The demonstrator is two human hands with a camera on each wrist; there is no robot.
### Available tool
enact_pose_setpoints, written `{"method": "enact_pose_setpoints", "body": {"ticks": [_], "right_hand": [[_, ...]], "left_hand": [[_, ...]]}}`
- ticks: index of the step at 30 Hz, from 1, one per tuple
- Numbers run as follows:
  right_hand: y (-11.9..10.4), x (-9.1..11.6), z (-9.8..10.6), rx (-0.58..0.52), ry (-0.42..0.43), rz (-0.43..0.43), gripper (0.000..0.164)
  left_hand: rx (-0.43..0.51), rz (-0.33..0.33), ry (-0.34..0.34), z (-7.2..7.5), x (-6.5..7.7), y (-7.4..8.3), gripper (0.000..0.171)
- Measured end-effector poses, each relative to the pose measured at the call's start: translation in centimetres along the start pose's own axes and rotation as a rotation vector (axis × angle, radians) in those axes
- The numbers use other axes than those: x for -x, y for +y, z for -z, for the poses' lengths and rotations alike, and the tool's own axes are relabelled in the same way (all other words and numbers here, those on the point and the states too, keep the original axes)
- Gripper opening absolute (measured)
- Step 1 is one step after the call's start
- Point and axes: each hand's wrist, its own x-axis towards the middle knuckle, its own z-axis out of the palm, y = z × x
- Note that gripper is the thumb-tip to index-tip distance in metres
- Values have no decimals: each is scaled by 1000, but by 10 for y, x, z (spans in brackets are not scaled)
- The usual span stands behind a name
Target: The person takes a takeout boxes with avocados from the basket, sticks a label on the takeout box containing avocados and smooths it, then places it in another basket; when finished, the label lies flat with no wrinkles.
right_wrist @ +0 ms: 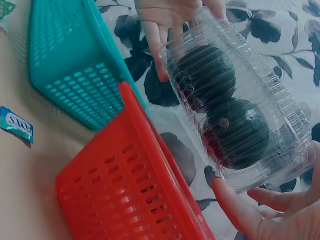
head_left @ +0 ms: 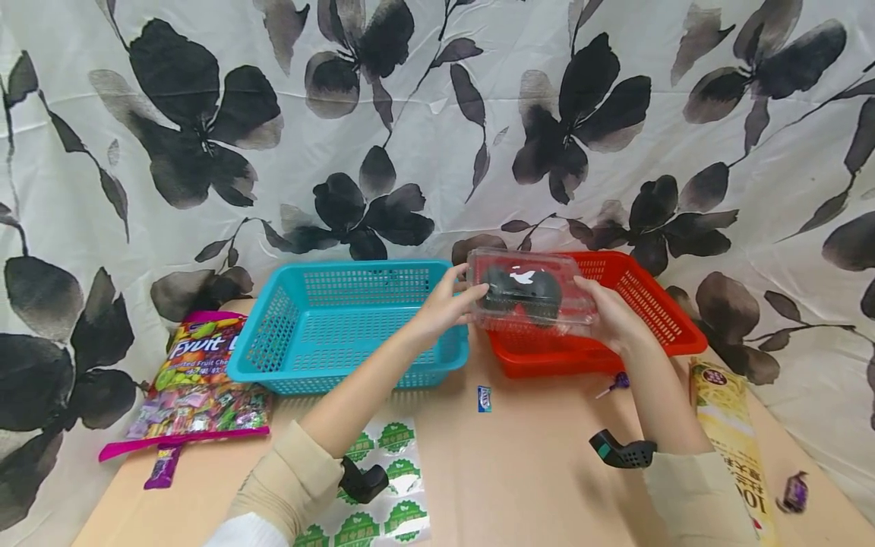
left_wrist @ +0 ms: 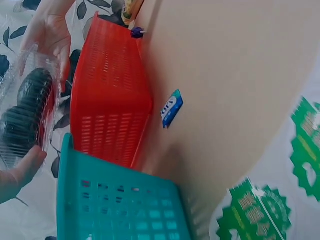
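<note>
A clear plastic box is held up over the left part of the red basket. Inside it are two dark green, rounded fruits, possibly avocados; a small white mark shows above them in the head view. My left hand grips the box's left end, thumb on the near side. At the opposite end, my right hand holds it between thumb and fingers. From the right wrist, the ridged sides of the box and the fingers of both hands around its ends are visible.
Left of the red basket stands a turquoise basket. A fruit chews bag leans beside it. Around lie a blue wrapped candy, a purple lollipop, purple wrapped sweets, a yellow packet and a green-white sticker sheet.
</note>
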Motion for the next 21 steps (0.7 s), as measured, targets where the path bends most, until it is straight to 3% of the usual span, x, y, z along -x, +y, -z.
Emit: {"method": "enact_pose_setpoints", "body": {"ticks": [9, 15, 18, 21], "right_hand": [[0, 26, -25, 50, -96, 95, 32], [9, 52, -39, 206, -113, 172, 37], [17, 65, -44, 325, -98, 185, 45], [25, 75, -50, 366, -116, 191, 48]], "left_hand": [[-212, -55, 18, 11, 52, 13, 73], [-391, -60, 2, 14, 92, 13, 81], [-387, -50, -6, 13, 112, 7, 83], [-362, -51, -17, 13, 131, 0, 84]]}}
